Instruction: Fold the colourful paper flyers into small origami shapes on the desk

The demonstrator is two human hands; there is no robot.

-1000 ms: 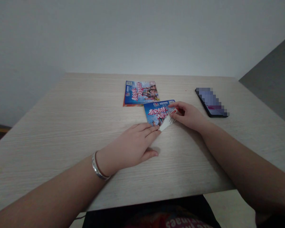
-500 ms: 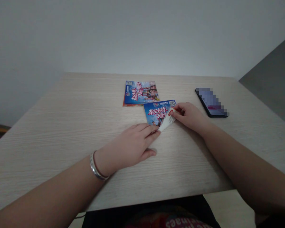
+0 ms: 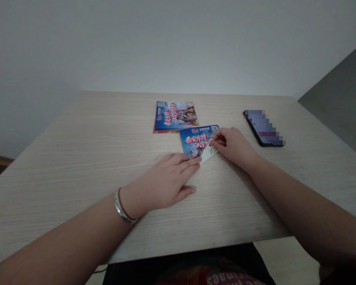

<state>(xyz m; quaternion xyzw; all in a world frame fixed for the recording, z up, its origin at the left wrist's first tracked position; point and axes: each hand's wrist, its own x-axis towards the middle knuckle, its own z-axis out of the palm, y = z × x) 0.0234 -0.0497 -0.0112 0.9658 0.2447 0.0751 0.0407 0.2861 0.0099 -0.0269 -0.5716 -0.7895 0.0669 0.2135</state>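
Note:
A blue printed leaflet point(image 3: 195, 140) with red and white lettering lies on the wooden table point(image 3: 77, 158). Its lower right corner is folded up, showing the white back. My left hand point(image 3: 163, 184) lies flat with fingers stretched out, the fingertips pressing the leaflet's near edge. My right hand point(image 3: 233, 146) pinches the folded corner between thumb and fingers. A silver bangle is on my left wrist.
A second leaflet stack point(image 3: 175, 115) lies just behind the first. A dark phone point(image 3: 264, 127) rests to the right, close to my right hand. A white wall stands behind the table; the table's near edge runs just before my lap.
My right hand has drawn the folded corner a little further in over the leaflet. My left hand has stayed in place on the near edge.

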